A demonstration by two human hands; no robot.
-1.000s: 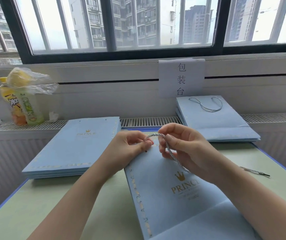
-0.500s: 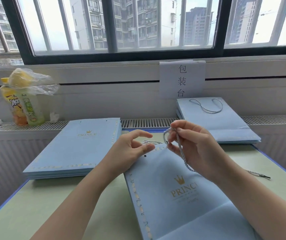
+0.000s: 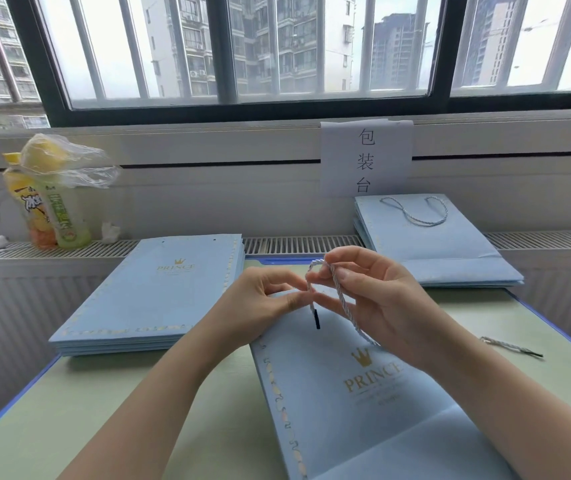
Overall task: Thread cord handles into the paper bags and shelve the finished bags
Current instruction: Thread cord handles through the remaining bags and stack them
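While the flat paper bag lies on the table, its cord is not yet through a hole: right hand pinches the cord's loop above the bag's top edge, black tip dangling; left hand pinches at that edge. Left of the bag, the unthreaded stack waits. Behind it to the right, finished bags carry handles. A spare cord lies to its right; judging by this, most work remains

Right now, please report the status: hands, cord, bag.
Both hands pinch the white twisted cord: left hand near its black tip, right hand at the loop. Light blue paper bag flat beneath, not yet threaded. Nothing in the way.
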